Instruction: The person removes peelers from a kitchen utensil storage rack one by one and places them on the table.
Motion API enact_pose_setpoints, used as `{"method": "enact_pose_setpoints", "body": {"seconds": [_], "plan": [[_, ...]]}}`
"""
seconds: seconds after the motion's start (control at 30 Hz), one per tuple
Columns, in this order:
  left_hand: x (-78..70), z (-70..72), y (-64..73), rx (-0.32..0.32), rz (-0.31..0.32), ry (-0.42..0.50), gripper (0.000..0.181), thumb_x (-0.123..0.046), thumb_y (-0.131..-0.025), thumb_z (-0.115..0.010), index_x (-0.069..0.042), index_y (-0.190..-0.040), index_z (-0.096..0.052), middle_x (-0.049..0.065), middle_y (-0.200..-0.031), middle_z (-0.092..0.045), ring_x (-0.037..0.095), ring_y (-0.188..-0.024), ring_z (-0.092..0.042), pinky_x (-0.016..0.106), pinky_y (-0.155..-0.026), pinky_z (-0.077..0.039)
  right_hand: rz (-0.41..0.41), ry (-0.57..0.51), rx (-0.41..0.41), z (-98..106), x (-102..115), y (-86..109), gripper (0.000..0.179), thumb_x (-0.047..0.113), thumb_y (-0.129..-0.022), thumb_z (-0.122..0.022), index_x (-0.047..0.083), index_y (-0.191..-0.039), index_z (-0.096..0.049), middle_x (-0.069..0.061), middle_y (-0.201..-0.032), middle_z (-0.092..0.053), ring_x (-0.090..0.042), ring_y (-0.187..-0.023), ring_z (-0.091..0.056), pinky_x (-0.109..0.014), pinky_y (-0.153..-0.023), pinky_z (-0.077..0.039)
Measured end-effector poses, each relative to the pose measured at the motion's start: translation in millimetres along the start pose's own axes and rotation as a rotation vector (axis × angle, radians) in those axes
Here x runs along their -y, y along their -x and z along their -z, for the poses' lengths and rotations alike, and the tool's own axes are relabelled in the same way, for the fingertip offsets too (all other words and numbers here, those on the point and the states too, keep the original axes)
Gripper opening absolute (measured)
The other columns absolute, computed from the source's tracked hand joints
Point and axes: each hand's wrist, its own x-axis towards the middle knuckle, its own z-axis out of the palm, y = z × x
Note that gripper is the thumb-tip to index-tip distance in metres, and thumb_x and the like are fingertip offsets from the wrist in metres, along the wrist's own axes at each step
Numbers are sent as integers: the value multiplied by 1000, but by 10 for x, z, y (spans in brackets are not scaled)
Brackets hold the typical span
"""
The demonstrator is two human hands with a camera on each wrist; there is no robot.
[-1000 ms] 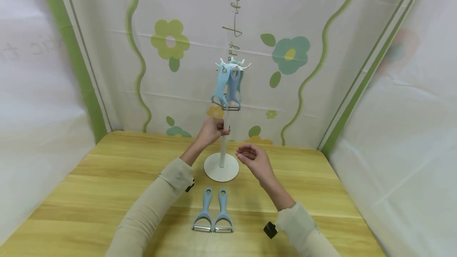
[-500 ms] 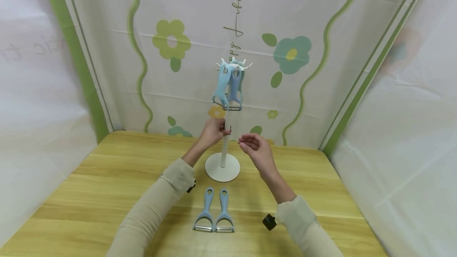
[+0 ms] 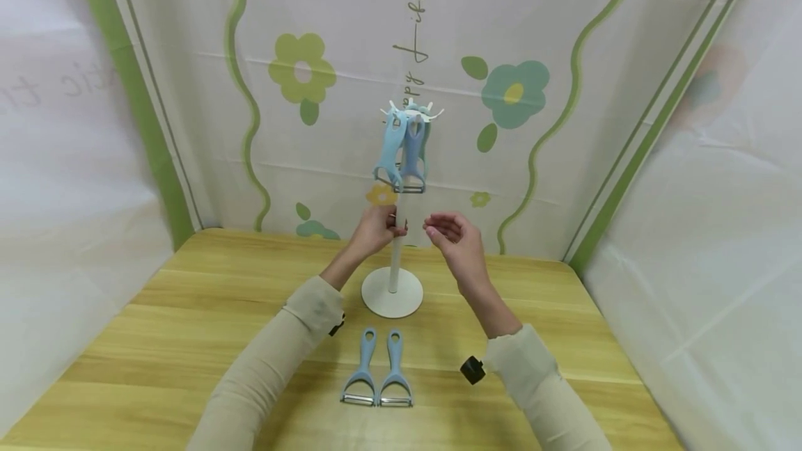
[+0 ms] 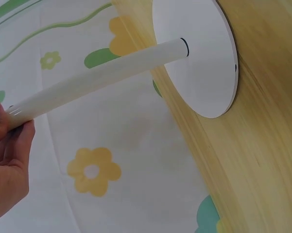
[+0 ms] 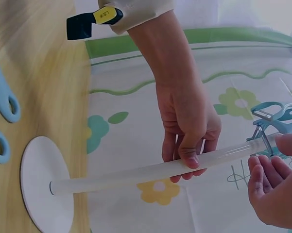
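Note:
In the head view a white stand rises on a slim pole (image 3: 395, 266) from a round base (image 3: 392, 306). My left hand (image 3: 372, 230) grips that pole about midway, thumb and fingers round it. Right of the pole is my right hand (image 3: 460, 249), fingers loosely bent, holding nothing; the head view shows a gap between it and the pole. From the stand's top hooks hang a light-blue peeler (image 3: 392, 145) and a darker blue peeler (image 3: 413, 149), with a teal one partly hidden behind. The right wrist view has my right hand (image 5: 277, 196) just below the hanging blades.
Two blue peelers, a left one (image 3: 367, 352) and a right one (image 3: 394, 352), lie side by side on the wooden table (image 3: 188, 339) before the base, blades toward me. A flowered curtain (image 3: 351, 5) hangs behind the table, with more fabric at both sides.
My right hand has risen from low beside the pole to about the height of my left hand. The left hand keeps its grip on the pole; the peelers stay put.

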Motion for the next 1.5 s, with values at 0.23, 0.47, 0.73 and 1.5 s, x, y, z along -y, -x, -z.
{"method": "enact_pose_setpoints", "body": {"seconds": [0.23, 0.47, 0.73, 1.5], "plan": [[18, -3, -20, 7, 7, 26, 19, 9, -89, -66, 7, -108, -65, 22, -100, -71, 29, -93, -75, 31, -80, -62, 65, -3, -28, -26, 100, -101, 27, 7, -95, -66, -4, -119, -61, -26, -121, -65, -27, -110, -67, -15, -88, -55], [1, -8, 9, -1, -20, -53, 12, 4, -90, -68, 4, -102, -67, 17, -94, -73, 26, -91, -74, 35, -80, -62, 106, 17, -33, -34, 186, -144, 25, 8, -95, -67, -4, -117, -63, -23, -117, -67, -32, -111, -66, -16, -88, -55], [-29, -4, 34, -13, -28, -114, 8, 5, -90, -66, 2, -97, -66, 14, -90, -72, 22, -86, -72, 33, -76, -62, 127, 22, -46, -44, 303, -200, 24, 8, -95, -68, -3, -116, -64, -20, -115, -68, -30, -110, -67, -17, -88, -55], [-30, 0, 26, 1, -47, -144, 4, 0, -92, -67, 1, -96, -68, 13, -89, -73, 23, -85, -72, 34, -77, -62, 233, 111, -89, -244, 608, -546, 30, 7, -93, -69, -3, -121, -62, -18, -118, -67, -26, -112, -66, -34, -102, -53]]}}
